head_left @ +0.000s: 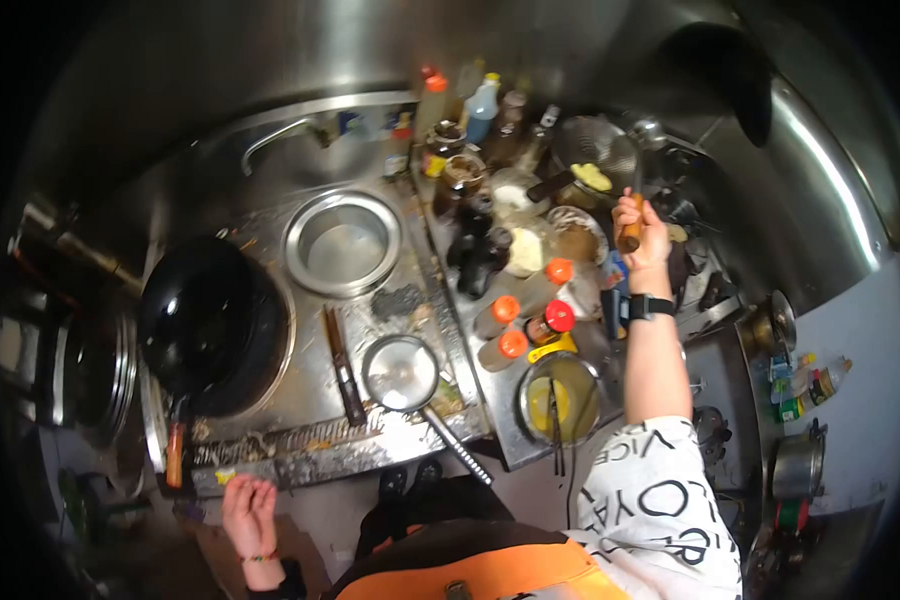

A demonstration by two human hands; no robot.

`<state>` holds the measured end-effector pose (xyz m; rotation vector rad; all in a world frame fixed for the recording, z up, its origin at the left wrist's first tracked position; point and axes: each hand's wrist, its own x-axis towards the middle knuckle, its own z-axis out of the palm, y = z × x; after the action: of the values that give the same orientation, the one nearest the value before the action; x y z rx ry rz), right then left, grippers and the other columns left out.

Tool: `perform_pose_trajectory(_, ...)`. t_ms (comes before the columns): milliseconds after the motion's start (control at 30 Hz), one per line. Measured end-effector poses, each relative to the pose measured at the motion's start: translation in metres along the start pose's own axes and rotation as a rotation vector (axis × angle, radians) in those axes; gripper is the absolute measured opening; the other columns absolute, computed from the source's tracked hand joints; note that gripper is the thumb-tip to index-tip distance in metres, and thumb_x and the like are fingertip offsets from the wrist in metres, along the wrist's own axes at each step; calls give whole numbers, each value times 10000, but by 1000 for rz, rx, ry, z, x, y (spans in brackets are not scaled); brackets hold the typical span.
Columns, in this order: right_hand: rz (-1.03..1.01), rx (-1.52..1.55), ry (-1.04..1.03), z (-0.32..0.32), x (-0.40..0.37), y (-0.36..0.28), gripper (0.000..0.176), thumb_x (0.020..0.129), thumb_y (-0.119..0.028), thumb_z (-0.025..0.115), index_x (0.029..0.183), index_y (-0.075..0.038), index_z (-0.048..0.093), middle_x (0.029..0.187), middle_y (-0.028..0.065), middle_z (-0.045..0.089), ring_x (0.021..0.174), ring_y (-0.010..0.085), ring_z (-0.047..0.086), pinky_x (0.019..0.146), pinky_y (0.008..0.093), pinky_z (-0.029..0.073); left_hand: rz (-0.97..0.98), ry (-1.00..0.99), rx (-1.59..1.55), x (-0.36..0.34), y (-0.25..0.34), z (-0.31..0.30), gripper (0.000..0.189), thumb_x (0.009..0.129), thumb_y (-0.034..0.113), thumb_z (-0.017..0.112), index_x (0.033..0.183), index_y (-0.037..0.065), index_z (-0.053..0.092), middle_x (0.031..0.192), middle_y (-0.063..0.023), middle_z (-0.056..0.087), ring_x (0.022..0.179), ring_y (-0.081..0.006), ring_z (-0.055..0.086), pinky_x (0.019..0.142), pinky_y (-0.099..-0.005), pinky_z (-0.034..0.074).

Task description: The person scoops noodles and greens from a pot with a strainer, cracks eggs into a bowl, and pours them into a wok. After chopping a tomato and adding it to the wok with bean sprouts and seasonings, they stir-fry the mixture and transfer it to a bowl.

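My right hand [646, 232] is wrapped round a wooden handle [629, 236] at the right side of the counter, beside bowls of seasonings and below a dark strainer [598, 145]. Some yellow food [591, 178] lies just left of the handle's upper end. My left hand [249, 515] hangs at the stove's front edge with its fingers curled loosely; whether they hold anything is too small to tell. A yellow scrap [226, 476] lies on the edge just above it. The black wok [198, 315] rests at the left, its wooden handle [175, 452] pointing towards the front.
A round metal pot [343, 243] is set in the stove top. A long-handled ladle pan [400, 373] lies near the front, its handle past the edge. Orange-capped jars [504, 310], sauce bottles [482, 108] and a bowl of yellow liquid [572, 400] crowd the counter.
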<state>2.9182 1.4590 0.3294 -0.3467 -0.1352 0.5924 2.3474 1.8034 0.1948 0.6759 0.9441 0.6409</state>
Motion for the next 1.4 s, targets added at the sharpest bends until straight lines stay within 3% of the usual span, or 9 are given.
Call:
perform_pose_trajectory(233,287,-350,9,85,-100,179,281,923,-248,464,1177,-129,455,655,-41,352,474,37,324,346,156,288,-216,-769,158,-21,-20,96,196,937,106,401,1055,-32,473,979,-179,576,928,-270,607,801,-357,520)
perform_pose_trajectory(367,469,-840,-37,78,-151,300,185,884,-245,537,971,-108,447,663,-11,457,429,60,411,340,198,341,-377,-1083,186,-36,-19,126,283,956,194,385,1092,-45,457,1032,-190,567,959,-275,602,823,-358,512)
perform_pose_trajectory(567,884,-925,-150,39,-162,436,189,831,-166,577,931,-19,515,698,52,532,468,77,444,403,217,382,-415,-760,128,-32,-18,70,363,959,203,369,1139,-108,420,1009,-244,584,882,-300,622,779,-383,527)
perform_pose_trajectory(833,741,-897,-148,-4,-167,549,166,787,-162,569,827,-1,582,632,52,586,523,103,540,445,254,444,-299,-292,52,11,-37,11,246,918,210,493,1067,16,519,881,-143,647,726,-170,644,634,-249,536)
perform_pose_trajectory(1033,176,-1422,-240,-15,-179,534,457,777,-227,576,1120,65,499,808,167,638,761,318,616,660,373,476,-267,-400,88,39,-42,-7,257,917,245,500,1017,14,552,826,-96,638,669,-110,596,566,-203,484)
perform_pose_trajectory(1200,395,-1342,-381,-28,-238,380,279,773,-102,502,987,67,557,744,116,650,669,207,630,609,310,492,-226,-456,138,48,-65,-14,343,905,317,515,1092,29,530,964,-21,607,715,-95,564,623,-206,472)
perform_pose_trajectory(1233,482,-1201,-291,-37,-260,352,233,775,-63,472,941,62,579,741,111,660,650,181,634,600,295,497,-330,-223,79,61,-76,-2,322,916,287,499,1116,34,512,1072,-57,561,784,-143,578,697,-254,487)
perform_pose_trajectory(1267,509,-1247,-207,-46,-280,324,226,781,-45,450,925,56,592,745,110,665,637,166,636,596,285,501,-965,-736,-181,117,-91,-40,227,892,151,504,1086,35,517,984,-115,546,883,-244,537,827,-373,466)
perform_pose_trajectory(1400,460,-1261,200,-77,-364,243,182,777,-96,520,829,37,633,698,104,665,574,144,637,504,254,493,-947,-1281,346,54,-140,68,237,897,170,501,1092,37,516,1008,-110,542,881,-235,543,819,-362,469)
